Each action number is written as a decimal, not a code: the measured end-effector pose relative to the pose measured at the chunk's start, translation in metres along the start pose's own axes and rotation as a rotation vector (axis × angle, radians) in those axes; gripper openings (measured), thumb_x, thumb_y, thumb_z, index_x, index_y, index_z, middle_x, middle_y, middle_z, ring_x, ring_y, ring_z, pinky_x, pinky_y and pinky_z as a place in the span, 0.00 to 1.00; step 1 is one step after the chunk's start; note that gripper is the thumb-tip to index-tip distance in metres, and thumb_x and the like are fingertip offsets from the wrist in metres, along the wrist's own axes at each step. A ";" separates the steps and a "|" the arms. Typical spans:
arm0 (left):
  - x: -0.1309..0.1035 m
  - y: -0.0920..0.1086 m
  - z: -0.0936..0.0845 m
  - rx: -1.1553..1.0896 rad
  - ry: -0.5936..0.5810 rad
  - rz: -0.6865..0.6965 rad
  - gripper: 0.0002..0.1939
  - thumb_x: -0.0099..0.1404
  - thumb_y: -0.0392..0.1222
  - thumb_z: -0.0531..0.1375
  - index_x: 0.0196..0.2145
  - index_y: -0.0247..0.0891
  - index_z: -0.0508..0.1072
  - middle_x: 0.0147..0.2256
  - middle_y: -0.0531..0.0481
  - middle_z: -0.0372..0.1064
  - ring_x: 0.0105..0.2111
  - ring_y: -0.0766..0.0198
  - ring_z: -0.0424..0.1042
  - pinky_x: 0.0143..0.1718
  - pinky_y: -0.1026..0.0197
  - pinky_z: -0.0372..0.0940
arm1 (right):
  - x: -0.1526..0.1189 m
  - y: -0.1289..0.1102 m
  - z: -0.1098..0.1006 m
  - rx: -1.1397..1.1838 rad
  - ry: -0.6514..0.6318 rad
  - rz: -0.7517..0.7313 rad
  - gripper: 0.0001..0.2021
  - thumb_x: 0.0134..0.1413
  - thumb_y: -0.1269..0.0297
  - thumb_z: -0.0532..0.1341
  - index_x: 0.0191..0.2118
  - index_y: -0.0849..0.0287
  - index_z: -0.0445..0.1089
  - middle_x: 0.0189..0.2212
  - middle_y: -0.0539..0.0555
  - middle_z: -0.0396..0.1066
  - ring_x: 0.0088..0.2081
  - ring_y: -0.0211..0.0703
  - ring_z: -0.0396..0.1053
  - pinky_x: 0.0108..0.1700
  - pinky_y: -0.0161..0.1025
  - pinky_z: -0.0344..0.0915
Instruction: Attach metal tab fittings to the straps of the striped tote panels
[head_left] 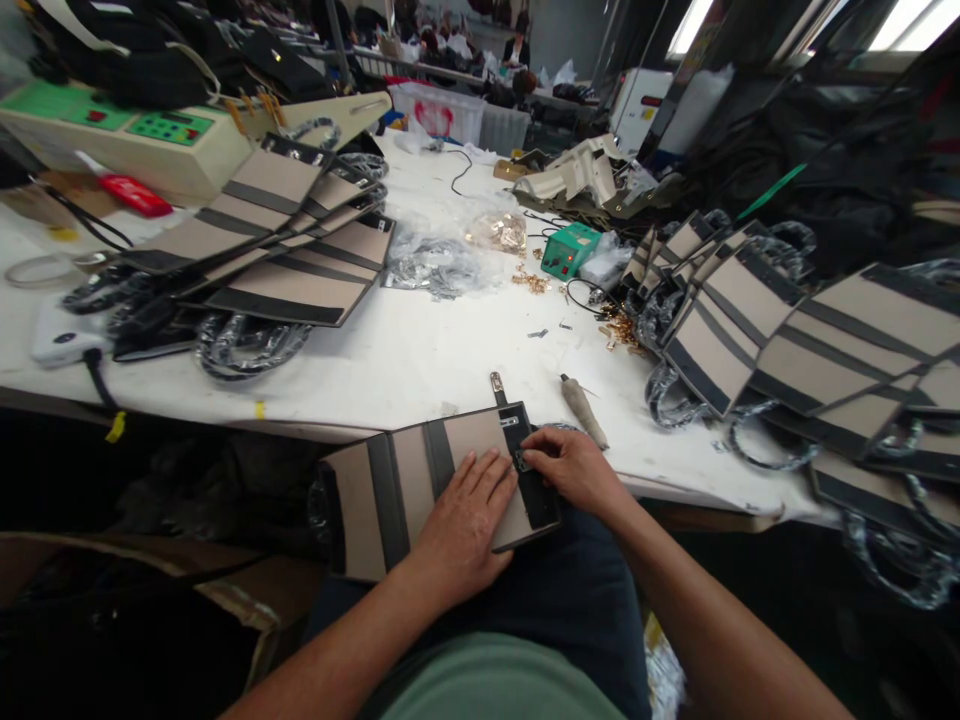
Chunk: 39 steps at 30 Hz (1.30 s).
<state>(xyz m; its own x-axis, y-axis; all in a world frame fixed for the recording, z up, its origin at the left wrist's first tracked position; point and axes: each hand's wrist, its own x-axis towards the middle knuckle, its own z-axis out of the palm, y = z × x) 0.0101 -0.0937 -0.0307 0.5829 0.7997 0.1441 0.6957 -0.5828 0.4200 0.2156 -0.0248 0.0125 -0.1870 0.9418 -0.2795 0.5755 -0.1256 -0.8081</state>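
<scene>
A beige bag panel [412, 465] with black bands lies across my lap, its upper edge against the table. My left hand [469, 510] rests flat on its beige face, fingers stretched out. At the black end band, the thumb and fingertips of my right hand [566, 465] pinch at a small metal plate [521, 460]; the fingertips partly cover it. A second metal plate [510, 422] sits higher on the same band. Beyond the upper edge a black strap end with a metal fitting [496, 385] sticks out. An awl-like tool with a wrapped handle [583, 408] lies near my right hand.
Stacked bag panels with plastic-wrapped handles lie at left [300, 270] and right [739, 320]. A green box [570, 250] stands mid-table near loose gold metal pieces [531, 280] and clear plastic bags [435, 265]. A control machine [172, 135] stands back left. An open cardboard box [262, 610] is below left.
</scene>
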 end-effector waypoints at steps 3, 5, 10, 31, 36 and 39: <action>0.000 0.000 -0.001 -0.005 -0.011 0.001 0.44 0.54 0.41 0.67 0.67 0.33 0.59 0.69 0.36 0.53 0.71 0.45 0.46 0.72 0.39 0.43 | -0.001 -0.001 0.001 0.121 -0.020 0.058 0.10 0.54 0.59 0.64 0.40 0.57 0.77 0.29 0.49 0.76 0.21 0.37 0.68 0.26 0.36 0.64; 0.000 0.000 -0.001 -0.007 -0.010 -0.002 0.45 0.54 0.41 0.67 0.67 0.33 0.58 0.69 0.36 0.53 0.71 0.46 0.46 0.73 0.40 0.43 | -0.001 0.000 0.003 0.101 -0.022 0.052 0.10 0.55 0.59 0.63 0.39 0.56 0.77 0.30 0.49 0.77 0.22 0.37 0.68 0.26 0.36 0.64; -0.001 0.000 -0.001 -0.019 -0.006 -0.011 0.45 0.54 0.39 0.66 0.68 0.34 0.56 0.69 0.37 0.52 0.72 0.47 0.45 0.73 0.41 0.43 | 0.000 0.003 0.008 -0.167 0.065 -0.083 0.06 0.55 0.62 0.63 0.36 0.54 0.78 0.28 0.50 0.76 0.30 0.44 0.72 0.34 0.39 0.65; 0.006 0.007 -0.012 0.034 -0.069 -0.023 0.43 0.57 0.44 0.65 0.68 0.39 0.57 0.72 0.43 0.48 0.72 0.47 0.44 0.72 0.41 0.42 | -0.003 0.014 -0.001 -0.185 0.036 -0.246 0.10 0.59 0.68 0.61 0.42 0.55 0.79 0.40 0.54 0.79 0.44 0.48 0.75 0.52 0.45 0.67; 0.007 0.007 -0.011 0.053 -0.089 -0.019 0.43 0.58 0.46 0.65 0.69 0.39 0.55 0.72 0.43 0.46 0.72 0.47 0.43 0.72 0.42 0.40 | -0.003 0.015 -0.003 -0.144 0.038 -0.222 0.11 0.56 0.71 0.61 0.42 0.54 0.80 0.40 0.53 0.79 0.45 0.47 0.75 0.53 0.46 0.68; 0.006 0.007 -0.010 0.058 -0.088 -0.017 0.45 0.58 0.46 0.65 0.70 0.39 0.53 0.73 0.43 0.44 0.72 0.47 0.42 0.72 0.42 0.39 | -0.003 0.014 -0.003 -0.136 0.026 -0.212 0.11 0.56 0.69 0.62 0.42 0.53 0.80 0.40 0.53 0.79 0.44 0.48 0.75 0.53 0.46 0.68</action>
<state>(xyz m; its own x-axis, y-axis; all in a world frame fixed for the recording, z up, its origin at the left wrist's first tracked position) 0.0143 -0.0912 -0.0175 0.6035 0.7953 0.0574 0.7274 -0.5786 0.3691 0.2262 -0.0285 0.0038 -0.2958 0.9504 -0.0966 0.6279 0.1172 -0.7694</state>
